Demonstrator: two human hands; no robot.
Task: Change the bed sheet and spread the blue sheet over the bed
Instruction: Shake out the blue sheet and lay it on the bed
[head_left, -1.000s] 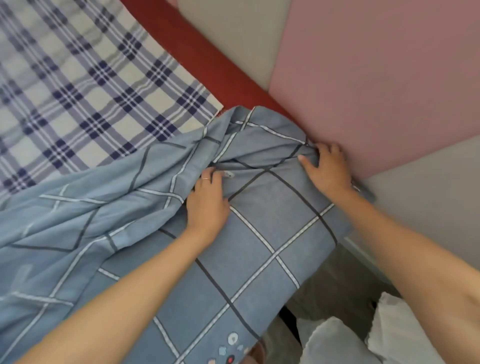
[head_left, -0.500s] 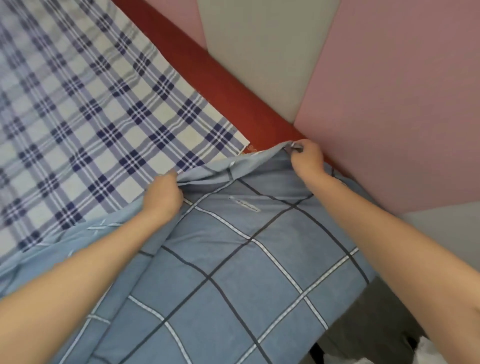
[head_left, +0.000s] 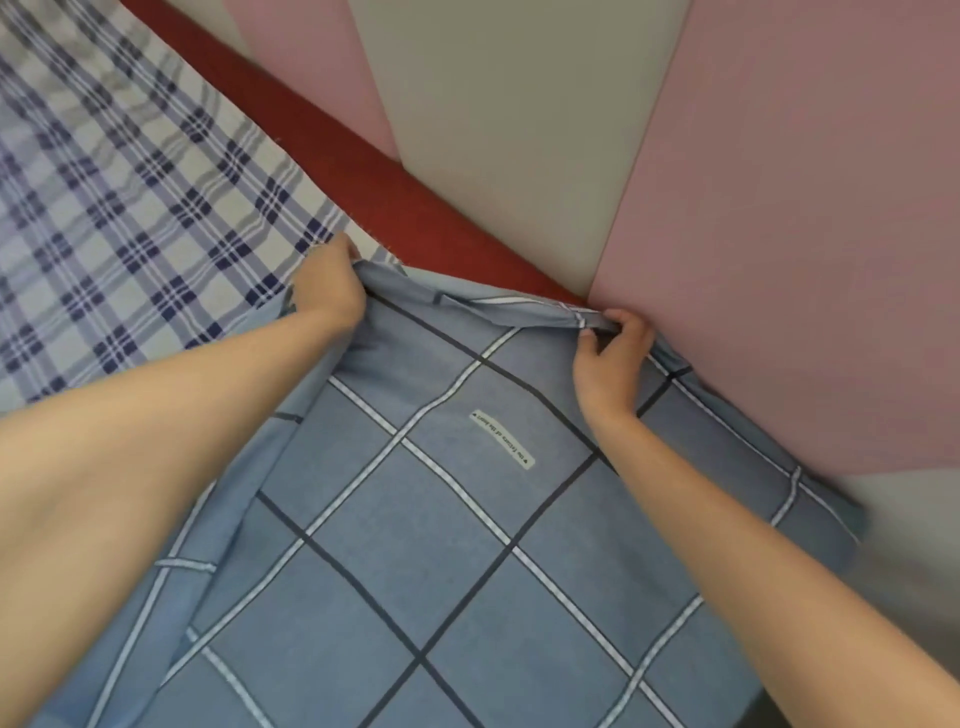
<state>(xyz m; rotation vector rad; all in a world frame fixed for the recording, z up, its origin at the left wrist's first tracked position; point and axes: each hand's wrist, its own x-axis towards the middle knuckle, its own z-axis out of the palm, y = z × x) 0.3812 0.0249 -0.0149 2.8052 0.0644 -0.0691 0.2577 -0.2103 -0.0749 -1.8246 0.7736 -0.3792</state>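
Observation:
The blue sheet (head_left: 447, 525), light blue with a grid of white and dark lines and a small white label, covers the near right part of the bed. My left hand (head_left: 328, 283) grips its far edge where it meets the plaid sheet. My right hand (head_left: 613, 353) pinches the folded far edge close to the wall. The white and navy plaid sheet (head_left: 130, 197) lies uncovered over the left and far part of the bed.
A dark red bed frame rail (head_left: 332, 156) runs diagonally along the wall behind the sheets. The wall has pink panels (head_left: 810, 218) and a grey panel (head_left: 519, 119). The blue sheet hangs over the bed's right side.
Both hands have carried the blue sheet's far edge further toward the red rail and the wall. The sheet lies flatter, its label now shows, and less of the plaid sheet is uncovered.

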